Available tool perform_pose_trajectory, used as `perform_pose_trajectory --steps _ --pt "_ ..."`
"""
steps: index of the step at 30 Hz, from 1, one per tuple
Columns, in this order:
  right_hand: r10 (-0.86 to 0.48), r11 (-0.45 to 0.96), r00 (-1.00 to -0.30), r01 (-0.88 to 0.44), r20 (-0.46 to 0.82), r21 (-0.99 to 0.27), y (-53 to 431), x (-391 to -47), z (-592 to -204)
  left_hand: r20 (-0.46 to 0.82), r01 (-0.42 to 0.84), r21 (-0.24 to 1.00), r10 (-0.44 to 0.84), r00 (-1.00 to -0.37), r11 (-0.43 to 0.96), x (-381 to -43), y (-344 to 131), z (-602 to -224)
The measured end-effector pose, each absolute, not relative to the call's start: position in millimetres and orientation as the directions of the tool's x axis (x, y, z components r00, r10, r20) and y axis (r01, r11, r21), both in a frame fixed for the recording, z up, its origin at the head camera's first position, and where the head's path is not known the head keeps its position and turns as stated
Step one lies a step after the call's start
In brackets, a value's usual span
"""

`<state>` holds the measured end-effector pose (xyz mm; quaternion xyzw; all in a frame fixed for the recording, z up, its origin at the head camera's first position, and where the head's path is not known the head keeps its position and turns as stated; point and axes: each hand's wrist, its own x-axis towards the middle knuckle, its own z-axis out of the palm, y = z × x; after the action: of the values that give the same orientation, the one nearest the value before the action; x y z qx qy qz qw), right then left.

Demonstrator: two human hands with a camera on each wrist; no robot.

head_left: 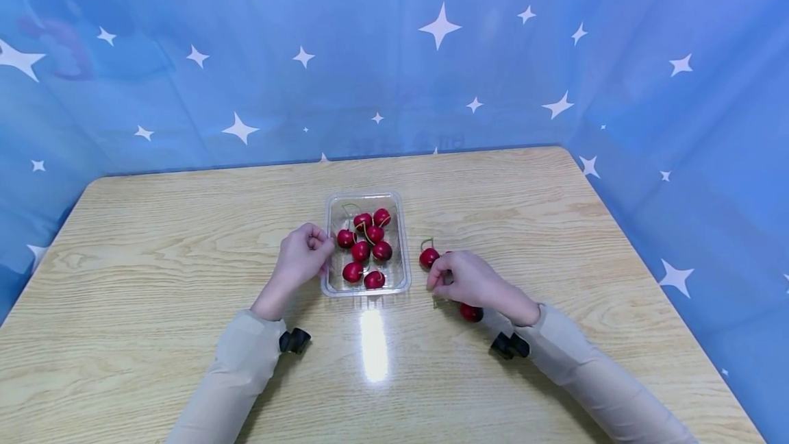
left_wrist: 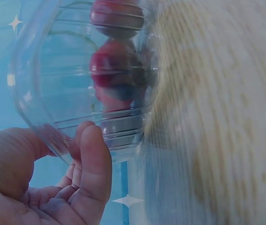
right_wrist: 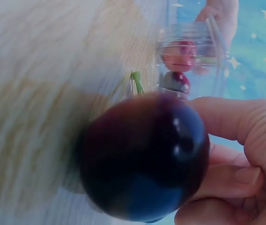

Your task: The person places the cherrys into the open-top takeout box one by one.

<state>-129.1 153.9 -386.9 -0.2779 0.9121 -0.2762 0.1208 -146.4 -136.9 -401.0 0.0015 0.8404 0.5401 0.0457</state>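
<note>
A clear plastic box (head_left: pixel 366 292) stands on the table with several red cherries (head_left: pixel 360 251) inside, some with green stems. At its left side, my left hand (head_left: pixel 302 254) pinches the rim between thumb and fingers; the left wrist view shows the thumb (left_wrist: pixel 38 143) at the rim. To the right of the box, my right hand (head_left: pixel 468 279) is low over loose cherries, its fingers bent. One dark cherry (right_wrist: pixel 144 157) fills the front of the right wrist view and hides the fingertips, so whether they hold anything is unclear. Another loose cherry (head_left: pixel 429 257) lies just beyond that hand.
The wood-grain table (head_left: pixel 185 252) extends around the box on all sides. A blue curtain (head_left: pixel 370 53) with white stars hangs behind it and along the right. Black wrist devices (head_left: pixel 510 346) sit under both sleeves. Light glares on the table in front of the box.
</note>
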Motion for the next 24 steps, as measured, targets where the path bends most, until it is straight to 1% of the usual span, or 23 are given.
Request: perform_pose_trajectory --steps 3,12,17,24 --pt "-0.565 0.707 -0.822 -0.44 -0.069 -0.554 153.2 -128.9 -386.8 -0.075 -0.047 0.908 0.051 -0.996 0.417 -146.3 -136.9 -401.2" --pt "-0.553 0.761 -0.816 -0.413 -0.168 -0.5 153.0 -129.0 -385.7 -0.069 -0.041 0.902 0.048 -0.996 0.431 -145.7 -136.3 -400.9" --pt "-0.55 0.757 -0.818 -0.402 -0.168 -0.515 155.6 -129.6 -384.1 -0.069 -0.041 0.903 0.049 -0.996 0.429 -145.3 -135.9 -400.7" --pt "-0.57 0.692 -0.81 -0.386 -0.133 -0.61 159.1 -130.4 -380.7 -0.073 -0.046 0.903 0.046 -0.996 0.427 -145.4 -135.9 -400.9"
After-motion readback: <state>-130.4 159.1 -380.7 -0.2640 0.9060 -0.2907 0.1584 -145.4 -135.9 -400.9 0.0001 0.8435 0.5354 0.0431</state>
